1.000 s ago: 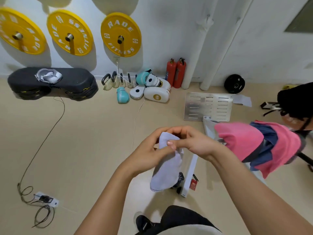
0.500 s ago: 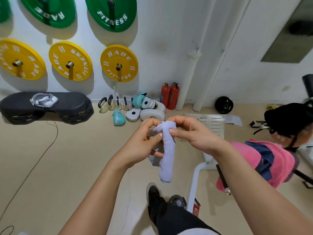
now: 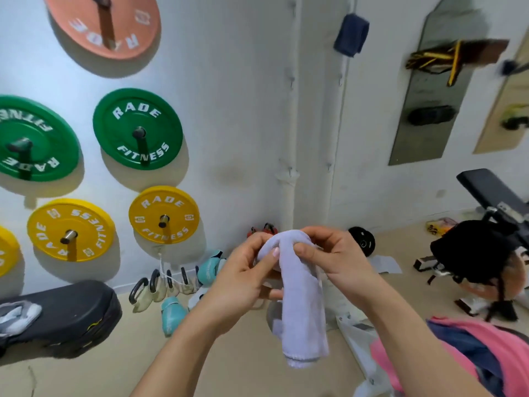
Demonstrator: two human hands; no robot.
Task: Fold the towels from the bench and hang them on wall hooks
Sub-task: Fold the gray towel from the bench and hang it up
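A pale lavender towel (image 3: 302,305), folded into a narrow strip, hangs from both my hands at chest height in front of the white wall. My left hand (image 3: 243,279) pinches its top fold from the left. My right hand (image 3: 332,259) grips the same fold from the right. Pink and navy towels (image 3: 472,356) lie draped over the bench at the lower right. High on the wall, a navy towel (image 3: 350,34) hangs beside the white pipes.
Coloured weight plates (image 3: 137,128) sit on wall pegs at the left. A black padded bench (image 3: 65,313) with a light cloth stands at lower left. Kettlebells (image 3: 156,287) and teal gloves line the wall base. A black incline bench (image 3: 492,196) stands at right.
My view has tilted upward, showing more of the wall and the hanging navy towel. Both hands have lifted the lavender towel, now folded narrower over the fingers.
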